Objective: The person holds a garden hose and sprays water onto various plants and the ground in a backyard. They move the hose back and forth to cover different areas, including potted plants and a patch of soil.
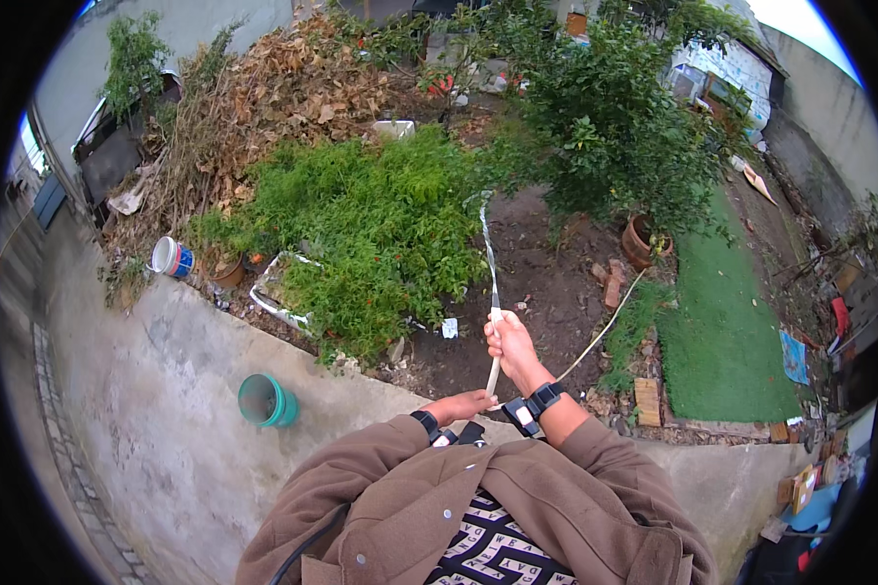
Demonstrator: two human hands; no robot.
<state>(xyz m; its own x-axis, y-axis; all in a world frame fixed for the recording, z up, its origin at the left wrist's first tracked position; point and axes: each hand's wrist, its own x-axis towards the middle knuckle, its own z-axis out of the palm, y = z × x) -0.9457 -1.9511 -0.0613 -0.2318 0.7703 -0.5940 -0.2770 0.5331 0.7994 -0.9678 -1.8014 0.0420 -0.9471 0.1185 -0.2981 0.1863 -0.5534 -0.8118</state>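
A pale hose runs upward in front of me, and a stream of water leaves its far end toward the soil and green plants. My right hand is closed round the hose close to its outlet. Lower down, my left hand meets the same hose with its fingers pressed together at it; its fingertips are partly hidden. From there the hose passes behind my right wrist and off to the right, toward a brown clay pot. Leafy plants fill the bed just left of the water.
A teal bucket stands on the concrete at left. Farther back lie a white-and-blue bucket and a heap of dry leaves. A small tree, bricks and green matting are to the right.
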